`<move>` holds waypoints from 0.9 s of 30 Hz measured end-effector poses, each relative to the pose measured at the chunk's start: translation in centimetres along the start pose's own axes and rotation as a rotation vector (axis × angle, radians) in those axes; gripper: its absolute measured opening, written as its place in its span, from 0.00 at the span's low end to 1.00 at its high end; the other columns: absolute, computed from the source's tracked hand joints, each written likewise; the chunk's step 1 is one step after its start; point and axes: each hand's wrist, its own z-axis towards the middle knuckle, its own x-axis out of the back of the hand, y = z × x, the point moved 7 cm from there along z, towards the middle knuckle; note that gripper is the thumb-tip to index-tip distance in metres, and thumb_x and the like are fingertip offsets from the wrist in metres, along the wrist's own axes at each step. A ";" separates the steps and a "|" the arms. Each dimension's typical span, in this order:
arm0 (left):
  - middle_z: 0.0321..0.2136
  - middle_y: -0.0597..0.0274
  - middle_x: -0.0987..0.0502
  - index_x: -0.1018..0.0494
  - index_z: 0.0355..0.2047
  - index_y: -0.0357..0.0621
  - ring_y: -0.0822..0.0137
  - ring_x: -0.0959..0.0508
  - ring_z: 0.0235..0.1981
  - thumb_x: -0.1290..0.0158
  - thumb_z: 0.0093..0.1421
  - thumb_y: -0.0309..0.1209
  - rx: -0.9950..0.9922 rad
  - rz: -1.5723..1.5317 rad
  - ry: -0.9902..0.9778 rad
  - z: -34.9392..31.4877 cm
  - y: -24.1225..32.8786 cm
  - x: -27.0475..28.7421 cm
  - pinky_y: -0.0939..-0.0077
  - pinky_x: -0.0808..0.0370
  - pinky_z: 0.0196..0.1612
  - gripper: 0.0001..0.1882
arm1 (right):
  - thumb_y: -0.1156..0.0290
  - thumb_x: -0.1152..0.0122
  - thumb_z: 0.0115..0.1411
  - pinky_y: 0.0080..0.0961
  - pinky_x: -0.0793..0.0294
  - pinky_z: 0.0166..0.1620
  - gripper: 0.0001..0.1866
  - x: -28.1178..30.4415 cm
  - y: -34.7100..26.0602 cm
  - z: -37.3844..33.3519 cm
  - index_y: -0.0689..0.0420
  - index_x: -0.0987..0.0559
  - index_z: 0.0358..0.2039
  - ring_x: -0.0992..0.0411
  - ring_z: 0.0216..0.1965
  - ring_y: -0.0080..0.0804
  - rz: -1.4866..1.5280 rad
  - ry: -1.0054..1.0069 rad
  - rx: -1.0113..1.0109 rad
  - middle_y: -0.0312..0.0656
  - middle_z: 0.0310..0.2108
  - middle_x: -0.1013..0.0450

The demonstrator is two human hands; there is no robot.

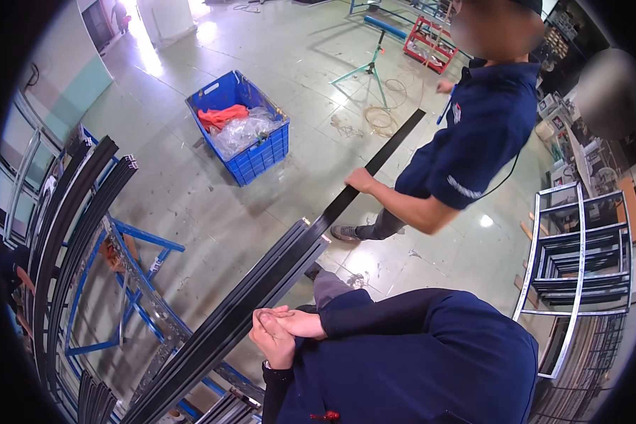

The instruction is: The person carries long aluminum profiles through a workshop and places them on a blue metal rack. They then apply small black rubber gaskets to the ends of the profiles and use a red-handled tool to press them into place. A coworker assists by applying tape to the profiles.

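Observation:
My left hand (272, 343), with a watch at its wrist, is clasped against my right hand (302, 324) in front of my body. Both have their fingers folded together, and no object shows in them. Just beyond and to the left of my hands runs a bundle of long black metal profiles (244, 290), lying lengthwise on a support. Across from me a co-worker in a dark blue shirt (498, 116) grips a flat black profile (401, 134) with one hand (360, 180). Its near end lies over the end of the bundle.
More long dark profiles (85, 191) rest on a blue metal rack (131, 233) at left. A blue crate (258, 161) with plastic wrap and red cloth stands on the floor ahead. Beyond are a green tripod stand (369, 68) and a red cart (431, 44). Metal frames (579, 247) stand at right.

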 end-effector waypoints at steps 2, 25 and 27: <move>0.21 0.47 0.22 0.35 0.27 0.33 0.58 0.19 0.25 0.68 0.73 0.38 -0.017 0.026 0.002 0.1 0.1 0.1 0.67 0.22 0.35 0.23 | 0.43 0.53 0.67 0.23 0.31 0.53 0.30 -0.2 -0.7 -0.1 0.46 0.32 0.62 0.32 0.53 0.23 -0.026 0.026 0.097 0.35 0.54 0.30; 0.27 0.50 0.19 0.29 0.31 0.36 0.50 0.18 0.30 0.55 0.65 0.32 0.040 0.050 0.129 -2.6 -2.3 -1.7 0.63 0.23 0.36 0.11 | 0.51 0.55 0.70 0.23 0.28 0.52 0.24 2.6 -0.6 -3.5 0.57 0.28 0.54 0.28 0.49 0.24 0.039 -0.065 -0.068 0.40 0.49 0.27; 0.26 0.49 0.19 0.29 0.31 0.35 0.48 0.18 0.30 0.56 0.67 0.34 0.014 0.042 0.180 -4.1 -3.0 -1.5 0.62 0.23 0.35 0.14 | 0.50 0.55 0.70 0.23 0.29 0.52 0.25 2.6 1.1 -3.0 0.58 0.28 0.54 0.28 0.49 0.25 -0.042 -0.111 -0.139 0.40 0.49 0.27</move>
